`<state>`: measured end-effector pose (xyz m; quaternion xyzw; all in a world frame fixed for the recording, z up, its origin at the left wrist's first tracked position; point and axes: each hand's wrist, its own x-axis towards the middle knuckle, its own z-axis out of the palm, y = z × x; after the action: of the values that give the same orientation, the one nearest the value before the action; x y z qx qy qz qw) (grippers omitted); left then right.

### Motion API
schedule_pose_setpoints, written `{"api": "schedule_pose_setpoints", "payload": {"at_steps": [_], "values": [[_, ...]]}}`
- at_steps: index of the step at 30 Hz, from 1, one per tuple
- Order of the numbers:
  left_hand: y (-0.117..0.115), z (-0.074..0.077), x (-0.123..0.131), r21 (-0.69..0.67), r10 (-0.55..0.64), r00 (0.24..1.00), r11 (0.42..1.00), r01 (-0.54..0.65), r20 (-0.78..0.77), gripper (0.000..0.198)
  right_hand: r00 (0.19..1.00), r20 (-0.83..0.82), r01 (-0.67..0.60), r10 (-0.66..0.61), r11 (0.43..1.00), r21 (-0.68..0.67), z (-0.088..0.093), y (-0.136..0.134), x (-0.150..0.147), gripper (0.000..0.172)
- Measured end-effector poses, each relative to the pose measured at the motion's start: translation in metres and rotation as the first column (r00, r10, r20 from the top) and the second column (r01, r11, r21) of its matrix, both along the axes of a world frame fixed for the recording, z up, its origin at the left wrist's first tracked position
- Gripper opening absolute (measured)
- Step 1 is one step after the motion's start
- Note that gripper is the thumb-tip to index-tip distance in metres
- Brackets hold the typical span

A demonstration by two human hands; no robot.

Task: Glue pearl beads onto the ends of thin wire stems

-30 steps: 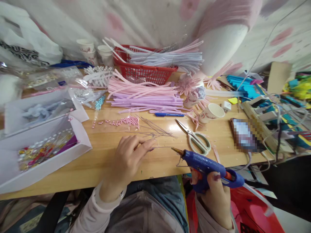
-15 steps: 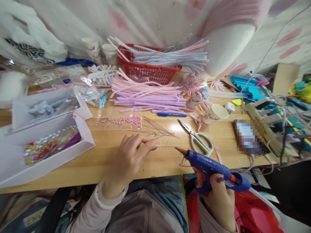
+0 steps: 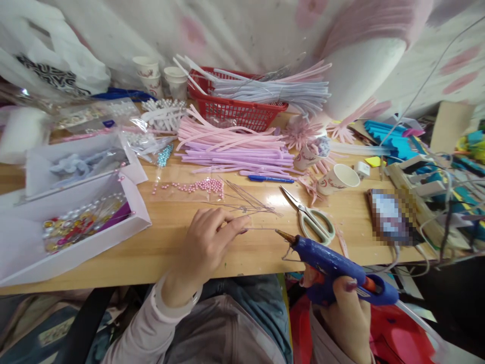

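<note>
My left hand [image 3: 210,241] pinches a thin wire [image 3: 262,229] between thumb and fingers, just above the table's front part. The wire sticks out to the right, its far end at the metal nozzle of a blue glue gun [image 3: 328,260]. My right hand [image 3: 346,308] is wrapped around the gun's grip, with the fingers partly hidden behind it. Beyond my left hand lie several loose thin wires [image 3: 252,198] and a clear bag with pink beads [image 3: 210,187]. Scissors [image 3: 308,215] with pale handles rest behind the glue gun's nozzle.
At the left stand white boxes [image 3: 142,220] with beads and trinkets. Pink and purple pipe cleaners [image 3: 238,154] lie before a red basket [image 3: 242,116]. A paper cup [image 3: 339,178], a phone [image 3: 392,217] and a power strip [image 3: 413,189] with cables occupy the right.
The whole scene has shifted slightly to the right in view. The wire end and the nozzle remain together, and both hands keep their holds.
</note>
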<state>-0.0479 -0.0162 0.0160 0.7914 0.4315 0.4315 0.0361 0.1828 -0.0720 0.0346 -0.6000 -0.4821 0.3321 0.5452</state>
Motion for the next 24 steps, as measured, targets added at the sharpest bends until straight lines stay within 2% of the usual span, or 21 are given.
{"api": "schedule_pose_setpoints", "payload": {"at_steps": [4, 8, 12, 20, 24], "values": [[0.0, 0.0006, -0.0005, 0.002, 0.001, 1.0, 1.0, -0.001, -0.008, 0.024, 0.998, 0.053, -0.023, 0.022, 1.0, 0.02, -0.001, -0.0007, 0.0022, 0.053], [-0.0002, 0.0011, -0.0006, 0.001, -0.003, 1.0, 1.0, 0.003, -0.007, 0.023, 0.997, 0.03, -0.075, 0.074, 0.996, 0.052, -0.0022, 0.0002, 0.0016, 0.05], [-0.0008, 0.001, -0.0005, -0.012, 0.0, 1.0, 1.0, 0.0, -0.006, 0.022, 0.999, -0.024, -0.04, 0.041, 0.998, 0.04, -0.0047, -0.0012, 0.0012, 0.046], [-0.0007, -0.0006, -0.0015, -0.02, -0.007, 1.0, 1.0, 0.007, 0.007, 0.023, 0.996, -0.063, 0.061, -0.066, 0.995, -0.072, -0.0028, 0.0005, 0.0023, 0.049], [-0.0007, -0.0009, -0.0014, -0.026, -0.011, 1.0, 1.0, 0.012, 0.014, 0.022, 0.997, -0.051, 0.054, -0.058, 0.995, -0.084, 0.0, 0.0029, 0.0034, 0.05]]}}
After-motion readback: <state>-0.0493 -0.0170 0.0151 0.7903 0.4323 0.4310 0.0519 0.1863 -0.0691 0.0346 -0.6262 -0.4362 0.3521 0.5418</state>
